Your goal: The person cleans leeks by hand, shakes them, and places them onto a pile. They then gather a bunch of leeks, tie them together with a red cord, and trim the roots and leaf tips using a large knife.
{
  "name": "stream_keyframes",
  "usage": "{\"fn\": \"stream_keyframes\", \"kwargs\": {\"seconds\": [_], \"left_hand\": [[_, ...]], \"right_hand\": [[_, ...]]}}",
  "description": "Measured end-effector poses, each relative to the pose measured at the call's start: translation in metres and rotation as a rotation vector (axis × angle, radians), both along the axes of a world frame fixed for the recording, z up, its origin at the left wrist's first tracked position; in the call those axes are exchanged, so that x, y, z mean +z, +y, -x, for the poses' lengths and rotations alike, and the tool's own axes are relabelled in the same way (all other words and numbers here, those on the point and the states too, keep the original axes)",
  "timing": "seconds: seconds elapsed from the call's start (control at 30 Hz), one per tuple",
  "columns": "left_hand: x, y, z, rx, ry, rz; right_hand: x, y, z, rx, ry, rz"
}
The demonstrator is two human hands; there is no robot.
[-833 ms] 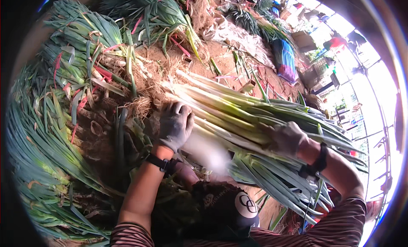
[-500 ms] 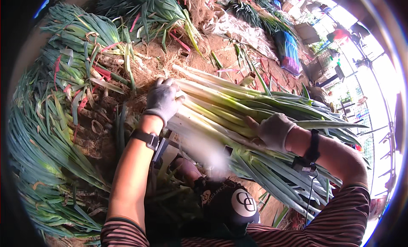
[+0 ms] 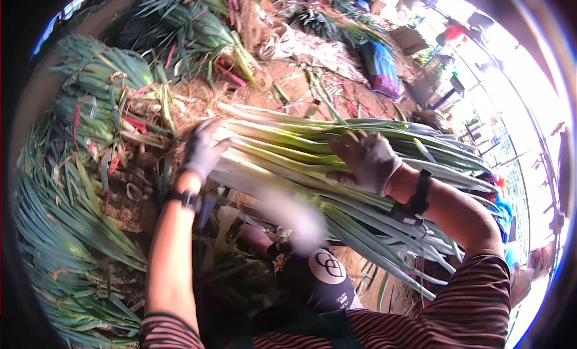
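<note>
Great drifts of long green onions (image 3: 66, 217) fill the left side, leaves fanned out over the ground. Across the middle lies the main bunch (image 3: 294, 154), rooted white ends to the left, dark leaves sweeping away to the right; what bears it underneath, I can't make out. And here are the gloved hands! The right hand (image 3: 368, 161) is palm down over the stalks, fingers spread, the grip loose rather than clenched. The left hand (image 3: 204, 148) sits at the white ends, fingers bent at the near edge, thumb apart; whether that grip is closed on any stalks, I can't tell. It looks like a steadying, evening-up step. The next move, I'd judge, calls for both hands pressing in together, stalks kept parallel, leaves unbent. Smallest of all, red ties (image 3: 137, 124) peep from the heap at left.
</note>
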State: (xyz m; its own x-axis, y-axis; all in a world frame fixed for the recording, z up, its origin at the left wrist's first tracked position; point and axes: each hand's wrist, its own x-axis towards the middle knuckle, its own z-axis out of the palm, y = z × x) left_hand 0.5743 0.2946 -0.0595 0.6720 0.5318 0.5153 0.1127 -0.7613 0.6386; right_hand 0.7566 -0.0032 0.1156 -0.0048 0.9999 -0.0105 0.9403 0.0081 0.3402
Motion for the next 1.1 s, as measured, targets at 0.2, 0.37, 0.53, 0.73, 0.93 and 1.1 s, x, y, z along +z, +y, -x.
{"fn": "stream_keyframes", "kwargs": {"seconds": [0.2, 0.37, 0.53, 0.73, 0.93, 1.1], "left_hand": [[-0.017, -0.058, 0.113, 0.186, -0.257, 0.525], [-0.052, -0.095, 0.204, 0.288, 0.027, 0.603], [-0.026, -0.123, 0.199, 0.285, 0.051, 0.517], [0.017, -0.115, 0.126, 0.125, 0.218, -0.039], [0.018, -0.108, 0.036, 0.1, 0.708, -0.035], [-0.001, -0.123, -0.007, 0.192, 0.886, -0.176]], "right_hand": [[0.122, -0.092, 0.066, -0.063, -0.056, -0.339], [0.102, -0.188, 0.15, -0.155, 0.153, -0.249], [-0.038, -0.264, 0.168, -0.433, 0.758, 0.005], [-0.132, -0.268, 0.134, -1.007, 1.995, -0.248], [-0.15, -0.261, 0.097, -0.516, 2.531, -0.824], [-0.079, -0.285, 0.097, -0.606, 2.087, -1.029]]}}
